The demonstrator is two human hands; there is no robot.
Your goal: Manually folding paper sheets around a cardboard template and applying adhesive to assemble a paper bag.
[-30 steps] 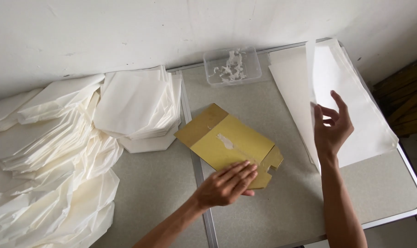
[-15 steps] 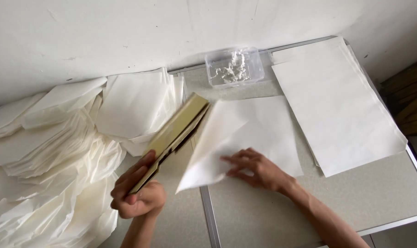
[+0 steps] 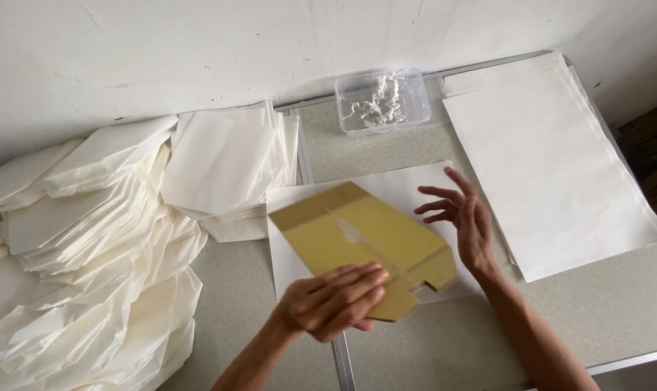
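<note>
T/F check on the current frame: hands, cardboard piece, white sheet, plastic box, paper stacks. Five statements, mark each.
1. The left hand rests on the yellow-brown cardboard piece. True.
2. The cardboard piece lies on top of a single white sheet. True.
3. The right hand is closed in a fist on the clear plastic box. False: its fingers are spread, and it sits at the right edge of the cardboard, apart from the box.
4. The clear plastic box is empty. False: it holds small white bits.
5. The stack of flat white sheets lies at the left of the table. False: it lies at the right; folded white paper pieces pile up at the left.
</note>
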